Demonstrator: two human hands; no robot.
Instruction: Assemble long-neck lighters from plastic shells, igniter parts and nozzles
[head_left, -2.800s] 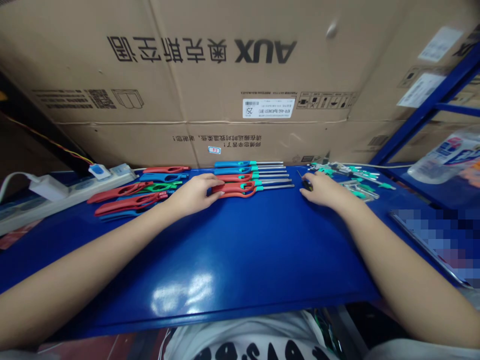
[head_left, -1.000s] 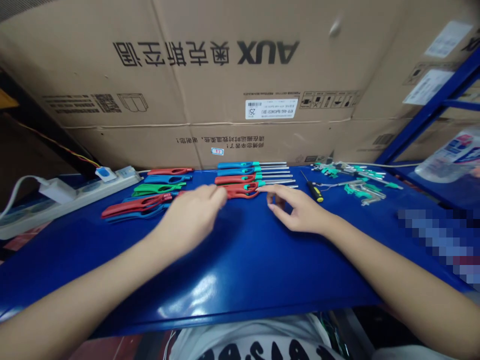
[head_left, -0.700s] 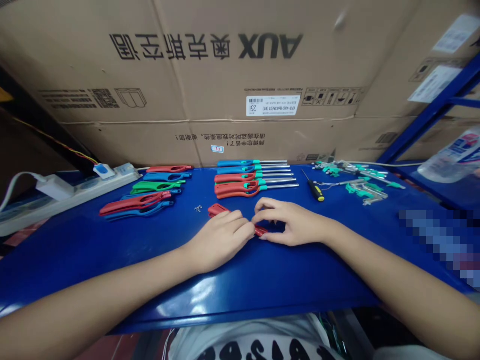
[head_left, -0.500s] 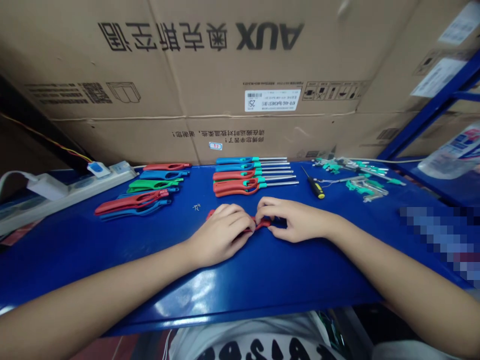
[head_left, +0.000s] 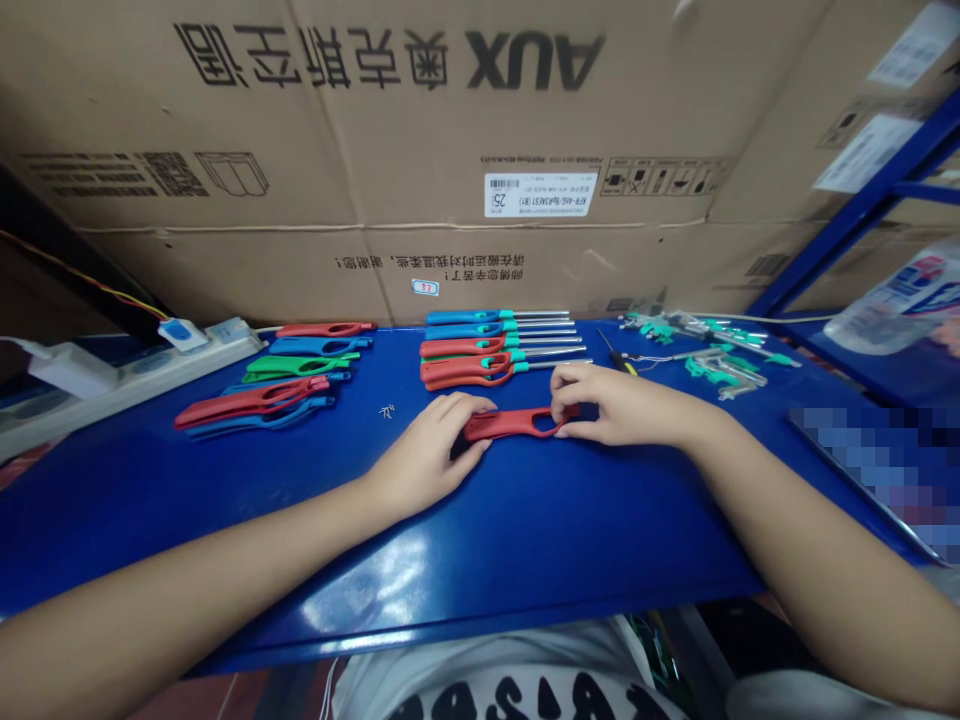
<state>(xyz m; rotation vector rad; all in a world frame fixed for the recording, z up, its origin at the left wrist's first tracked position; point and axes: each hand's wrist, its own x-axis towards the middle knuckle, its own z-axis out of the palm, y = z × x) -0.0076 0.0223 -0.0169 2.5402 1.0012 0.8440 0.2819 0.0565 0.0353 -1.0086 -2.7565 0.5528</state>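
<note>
A red lighter casing [head_left: 511,424] with an oval trigger opening lies level over the blue table, its hollow or solid underside hidden. My left hand [head_left: 429,447] holds its left end between thumb and fingers. At the other end, by the opening, my right hand [head_left: 619,404] pinches it with thumb and fingertips. Just beyond sit several gas lighters [head_left: 465,372] in red, blue and green with metal tubes. A few small screws [head_left: 386,411] lie past my left hand. Behind my right hand, a screwdriver [head_left: 619,362] is partly covered.
Loose coloured casings [head_left: 255,402] are piled at the left, near a white power strip [head_left: 150,385]. Green and metal lighter inner parts [head_left: 724,372] are heaped at the back right. A cardboard box [head_left: 420,200] walls off the back; a plastic bottle [head_left: 892,305] stands right.
The red casing has moved to the right and come into fuller view. My left hand has slid back to its left end, and my right hand has shifted right and slightly away.
</note>
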